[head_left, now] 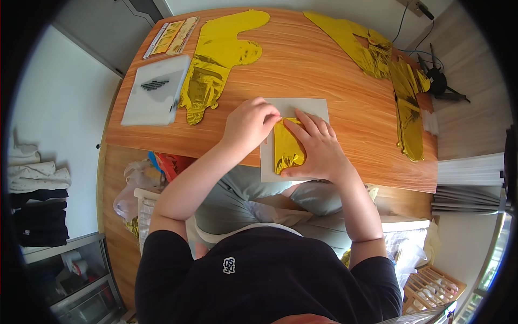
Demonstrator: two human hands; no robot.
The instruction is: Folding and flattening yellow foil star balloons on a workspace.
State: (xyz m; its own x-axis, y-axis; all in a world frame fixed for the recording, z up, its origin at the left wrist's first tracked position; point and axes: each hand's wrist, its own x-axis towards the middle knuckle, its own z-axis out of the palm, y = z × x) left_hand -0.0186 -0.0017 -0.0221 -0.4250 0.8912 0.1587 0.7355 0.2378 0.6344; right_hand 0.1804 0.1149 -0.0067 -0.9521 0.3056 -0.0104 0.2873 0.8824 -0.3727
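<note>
A folded gold foil balloon (288,146) lies flat on a pale grey card (312,106) at the table's near edge. The fingers of my left hand (252,123) are pinched together at the foil's upper left corner. My right hand (318,148) rests palm down over the foil's right side, fingers spread and pressing on it. Its palm hides part of the foil. Another flat gold foil balloon (224,46), unfolded, stretches out beyond my left hand.
More unfolded gold foil balloons (350,40) lie along the far right and right edges. At the left are a stack of clear plastic bags (154,89) and some printed packets (171,36). A black device with antennas (436,81) and cables stands at the right edge of the wooden table (216,143).
</note>
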